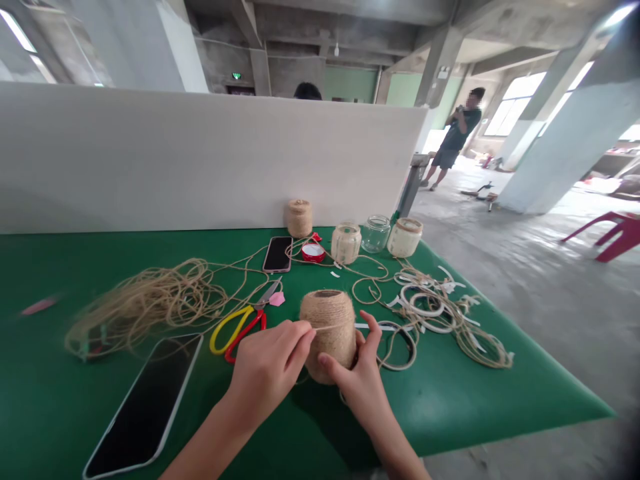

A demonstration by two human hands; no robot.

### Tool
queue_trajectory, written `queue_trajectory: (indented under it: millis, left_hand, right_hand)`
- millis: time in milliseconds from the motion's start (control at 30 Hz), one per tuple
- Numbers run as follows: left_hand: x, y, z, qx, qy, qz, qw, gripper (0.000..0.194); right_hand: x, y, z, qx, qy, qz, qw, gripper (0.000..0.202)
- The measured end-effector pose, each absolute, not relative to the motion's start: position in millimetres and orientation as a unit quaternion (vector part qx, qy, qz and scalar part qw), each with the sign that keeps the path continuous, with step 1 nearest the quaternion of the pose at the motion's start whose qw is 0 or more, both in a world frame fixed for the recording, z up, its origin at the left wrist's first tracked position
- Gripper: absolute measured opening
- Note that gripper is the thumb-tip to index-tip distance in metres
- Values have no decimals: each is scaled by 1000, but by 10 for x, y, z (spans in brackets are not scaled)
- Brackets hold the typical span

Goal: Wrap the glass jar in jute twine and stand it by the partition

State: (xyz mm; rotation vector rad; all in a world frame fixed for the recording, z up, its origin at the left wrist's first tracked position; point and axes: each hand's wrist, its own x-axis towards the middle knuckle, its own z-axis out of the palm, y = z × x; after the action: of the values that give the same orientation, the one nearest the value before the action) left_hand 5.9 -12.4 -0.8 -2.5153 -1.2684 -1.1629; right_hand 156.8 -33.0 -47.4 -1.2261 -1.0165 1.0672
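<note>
A jar wrapped in brown twine (327, 310) is tilted a little in front of me, above the green table's near part. My right hand (363, 367) grips its lower right side, thumb on the front and fingers around the far side. My left hand (280, 353) is closed in a pinch at the jar's left side. From its fingertips a strand of twine (327, 328) runs across the jar's front. Scissors (245, 327) with one yellow and one red handle lie left of the jar, beside a small pink paper piece (277, 299).
A loose twine heap (165, 293) and a large phone (150, 400) lie at left. Behind stand a wrapped jar (299, 219), a smaller phone (278, 255), red tape (313, 251) and a clear glass jar (376, 233). Tape rings (425, 308) lie right. A white partition (210, 160) closes the back.
</note>
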Motion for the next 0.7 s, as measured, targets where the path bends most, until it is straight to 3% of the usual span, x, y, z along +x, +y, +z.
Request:
queue_trajectory:
  millis: [233,467,600,700]
  left_hand:
    - [-13,-77,-127,-800,-504,-324,-34,15]
    - [-2,64,-73,-751,-507,-295,-302,45]
    - [-16,90,-77,-741,-508,-305,-315,44]
    - [-21,73,-65,-747,-506,-305,-306,45]
  right_hand:
    - [1571,-343,-445,-529,-431,460,568,84]
    - [1591,-343,-504,-519,-449,464,560,82]
    - [1681,-371,-523,-493,-501,478,526,80]
    - [1832,-361,-451,-502,-574,424,489,91]
